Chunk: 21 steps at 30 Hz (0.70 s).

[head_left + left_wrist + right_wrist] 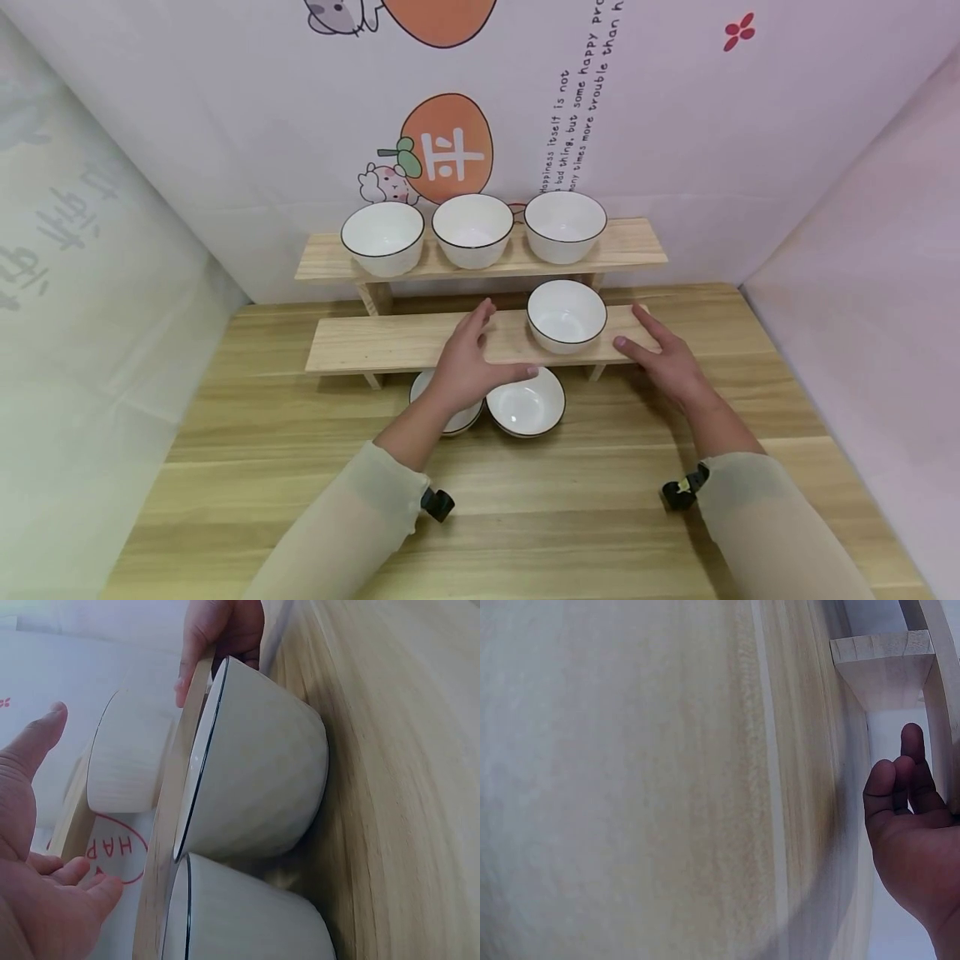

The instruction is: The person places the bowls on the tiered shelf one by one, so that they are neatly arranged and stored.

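A white bowl (566, 321) with a dark rim stands toward the right of the lower wooden shelf (390, 340). My left hand (468, 367), fingers spread and holding nothing, hovers over the shelf's front edge, left of that bowl. Below the hand, two more bowls (525, 407) sit side by side on the table; the hand and forearm partly cover the left one (457, 421). My right hand (667, 358) grips the shelf's right end, thumb on top. Its other fingers (883, 780) show beneath the board in the right wrist view.
Behind, a higher wooden shelf (630, 242) carries a row of three matching bowls (472, 232). The wood-grain table (585, 517) runs up to a printed white back wall (675, 125), with white side walls left and right.
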Each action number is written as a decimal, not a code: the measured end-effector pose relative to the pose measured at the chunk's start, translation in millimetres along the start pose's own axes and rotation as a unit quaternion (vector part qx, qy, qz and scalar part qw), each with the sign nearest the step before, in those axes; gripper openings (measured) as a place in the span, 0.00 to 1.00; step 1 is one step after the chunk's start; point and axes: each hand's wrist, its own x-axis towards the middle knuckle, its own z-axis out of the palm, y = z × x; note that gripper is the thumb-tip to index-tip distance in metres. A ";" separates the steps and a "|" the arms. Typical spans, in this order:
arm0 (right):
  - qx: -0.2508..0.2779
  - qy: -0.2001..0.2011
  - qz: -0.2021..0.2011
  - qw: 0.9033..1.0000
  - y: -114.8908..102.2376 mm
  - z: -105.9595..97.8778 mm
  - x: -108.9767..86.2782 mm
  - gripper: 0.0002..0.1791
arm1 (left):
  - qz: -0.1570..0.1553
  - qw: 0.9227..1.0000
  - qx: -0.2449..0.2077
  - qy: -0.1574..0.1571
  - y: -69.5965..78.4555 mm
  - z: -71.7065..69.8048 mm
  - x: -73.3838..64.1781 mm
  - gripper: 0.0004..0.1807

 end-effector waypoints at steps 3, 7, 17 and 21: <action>0.001 -0.001 0.001 1.000 0.3 -0.3 -0.4 0.53 | 0.003 1.000 0.006 -0.001 -3.3 -4.0 -3.9 0.69; 0.000 -0.001 0.002 1.000 0.9 -0.4 -0.3 0.53 | -0.004 1.000 0.019 -0.005 -5.9 -8.9 -10.4 0.70; 0.002 0.001 0.000 1.000 2.1 -0.5 0.2 0.53 | 0.001 1.000 0.028 0.006 -10.0 -18.5 -23.6 0.67; 0.000 -0.001 -0.001 1.000 2.2 -0.4 0.6 0.52 | -0.005 0.999 0.030 0.013 -12.7 -22.5 -29.7 0.65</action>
